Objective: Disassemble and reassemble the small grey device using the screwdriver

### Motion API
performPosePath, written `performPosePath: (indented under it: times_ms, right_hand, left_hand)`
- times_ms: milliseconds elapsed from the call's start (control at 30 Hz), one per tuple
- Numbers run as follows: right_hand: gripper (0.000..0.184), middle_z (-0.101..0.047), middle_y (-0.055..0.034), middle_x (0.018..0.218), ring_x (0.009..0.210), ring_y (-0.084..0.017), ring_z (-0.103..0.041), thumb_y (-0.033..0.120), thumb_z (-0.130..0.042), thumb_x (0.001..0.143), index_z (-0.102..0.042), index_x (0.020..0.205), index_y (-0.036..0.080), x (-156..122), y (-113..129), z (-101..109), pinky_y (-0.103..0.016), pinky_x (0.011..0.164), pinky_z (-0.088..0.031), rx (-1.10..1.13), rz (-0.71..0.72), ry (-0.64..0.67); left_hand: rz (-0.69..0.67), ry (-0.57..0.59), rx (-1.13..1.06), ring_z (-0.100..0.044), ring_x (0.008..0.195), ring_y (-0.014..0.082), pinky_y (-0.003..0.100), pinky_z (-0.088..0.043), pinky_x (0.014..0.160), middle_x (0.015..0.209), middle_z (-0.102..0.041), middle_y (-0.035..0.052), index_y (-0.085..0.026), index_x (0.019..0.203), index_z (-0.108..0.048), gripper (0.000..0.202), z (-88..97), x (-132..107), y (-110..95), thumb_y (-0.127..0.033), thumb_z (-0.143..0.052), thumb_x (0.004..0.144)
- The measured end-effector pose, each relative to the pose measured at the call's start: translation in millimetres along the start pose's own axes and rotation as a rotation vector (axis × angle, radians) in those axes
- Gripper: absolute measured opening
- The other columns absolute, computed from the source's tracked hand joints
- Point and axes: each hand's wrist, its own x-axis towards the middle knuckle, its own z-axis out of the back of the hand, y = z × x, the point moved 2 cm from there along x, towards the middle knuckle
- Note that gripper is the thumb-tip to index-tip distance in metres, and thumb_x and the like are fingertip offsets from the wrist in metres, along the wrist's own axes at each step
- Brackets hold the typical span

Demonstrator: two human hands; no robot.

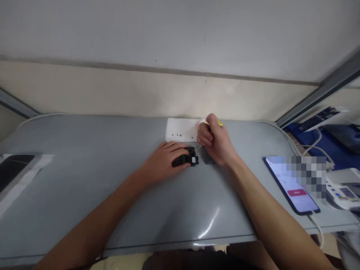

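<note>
On the grey table (112,157), my left hand (164,161) holds down a small black device (193,160) with a white label and some green showing. My right hand (215,140) is closed around a screwdriver (220,123); its yellow end sticks out above the fist. The thin shaft slants down to the device, where my left fingers partly hide the tip. A dark flat piece (208,160) lies beneath my right hand, partly covered by it. Behind both hands is a white sheet of paper (182,125) bearing several tiny dark pieces, perhaps screws.
At the right lies a lit phone (295,191) with a cable plugged in, near a white power strip (341,191). A dark panel on white paper (36,165) rests at the left. The wall (140,90) closes off the back.
</note>
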Motion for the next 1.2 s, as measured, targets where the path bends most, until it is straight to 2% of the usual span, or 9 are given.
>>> performPosePath:
  times_ms: [100, 300, 533, 667, 733, 833, 933, 1033, 1200]
  right_hand:
    - [0.055, -0.026, 0.0097, 0.056, 0.047, -0.009, -0.021, 0.079, -0.063, 0.086, -0.05, 0.083, 0.026, 1.4, 0.6, 0.3, -0.026, 0.048, -0.027, 0.019, 0.013, -0.006]
    - [0.034, -0.05, 0.0012, 0.072, 0.06, -0.013, -0.046, 0.058, -0.059, 0.097, -0.069, 0.101, 0.026, 1.5, 0.5, 1.3, -0.031, 0.061, -0.044, 0.119, -0.006, 0.005]
    - [0.04, -0.063, 0.0002, 0.091, 0.073, -0.013, -0.059, 0.048, -0.082, 0.085, -0.051, 0.08, 0.023, -2.2, 1.6, 2.7, -0.029, 0.067, -0.047, 0.038, 0.025, 0.019]
    - [0.056, -0.038, 0.0076, 0.064, 0.053, -0.009, -0.035, 0.056, -0.084, 0.081, -0.038, 0.078, 0.025, 0.0, 2.8, 1.6, -0.026, 0.052, -0.034, -0.014, 0.028, -0.056]
    - [0.057, -0.03, 0.0078, 0.062, 0.051, -0.01, -0.028, 0.069, -0.078, 0.082, -0.04, 0.08, 0.026, 1.5, 3.0, -0.4, -0.027, 0.048, -0.03, -0.056, 0.038, -0.103]
    - [0.05, -0.036, 0.0044, 0.064, 0.054, -0.013, -0.036, 0.077, -0.062, 0.089, -0.055, 0.09, 0.028, 2.3, 4.3, -3.2, -0.03, 0.05, -0.036, -0.067, 0.026, -0.114]
    - [0.036, -0.05, 0.0001, 0.074, 0.065, -0.015, -0.051, 0.064, -0.062, 0.094, -0.064, 0.098, 0.028, 1.0, 5.9, -2.1, -0.032, 0.061, -0.046, -0.015, 0.035, -0.085]
    - [0.027, -0.057, -0.0013, 0.087, 0.077, -0.014, -0.058, 0.051, -0.073, 0.092, -0.063, 0.089, 0.025, -0.5, 5.5, 1.8, -0.031, 0.071, -0.05, -0.008, 0.069, -0.071]
    - [0.049, -0.053, 0.0027, 0.078, 0.065, -0.011, -0.052, 0.05, -0.083, 0.085, -0.042, 0.077, 0.024, 0.6, 1.9, 4.3, -0.028, 0.061, -0.045, -0.002, 0.038, -0.091]
  left_hand:
    - [0.007, 0.006, 0.004, -0.064, 0.128, 0.0273, 0.047, -0.045, 0.11, 0.137, -0.071, 0.0053, -0.025, 0.116, -0.072, 0.025, 0.2, -0.2, -0.4, -0.044, -0.066, 0.101]
    - [0.059, 0.015, -0.033, -0.062, 0.131, 0.0276, 0.047, -0.044, 0.112, 0.139, -0.07, 0.0043, -0.026, 0.115, -0.071, 0.024, -0.8, 0.4, -1.6, -0.043, -0.068, 0.1]
    - [0.084, -0.006, -0.085, -0.062, 0.13, 0.0281, 0.048, -0.043, 0.115, 0.138, -0.07, 0.0052, -0.025, 0.114, -0.072, 0.024, -2.4, 0.4, -3.0, -0.042, -0.069, 0.098]
    - [0.08, -0.009, -0.08, -0.062, 0.13, 0.0284, 0.049, -0.043, 0.114, 0.138, -0.07, 0.0046, -0.026, 0.115, -0.072, 0.024, -1.5, 0.3, -2.2, -0.044, -0.069, 0.098]
    - [0.075, 0.0, -0.066, -0.063, 0.129, 0.029, 0.049, -0.044, 0.113, 0.139, -0.07, 0.0047, -0.026, 0.115, -0.072, 0.025, -1.0, -0.3, -0.8, -0.044, -0.069, 0.098]
    - [0.059, -0.003, -0.05, -0.064, 0.128, 0.0291, 0.049, -0.045, 0.111, 0.139, -0.07, 0.0043, -0.026, 0.114, -0.071, 0.025, -0.9, -0.9, 0.9, -0.044, -0.071, 0.098]
    - [0.052, -0.014, -0.033, -0.064, 0.129, 0.0288, 0.048, -0.046, 0.11, 0.14, -0.07, 0.0046, -0.025, 0.114, -0.072, 0.025, -1.1, -1.3, 1.4, -0.044, -0.07, 0.098]
    - [0.043, 0.0, -0.01, -0.062, 0.131, 0.0285, 0.047, -0.044, 0.112, 0.143, -0.068, 0.0053, -0.025, 0.115, -0.072, 0.026, -0.6, -1.9, 0.6, -0.046, -0.068, 0.1]
    - [0.025, 0.018, 0.009, -0.061, 0.133, 0.0279, 0.047, -0.044, 0.113, 0.142, -0.069, 0.0049, -0.026, 0.12, -0.071, 0.027, 1.0, -3.2, 0.7, -0.045, -0.065, 0.102]
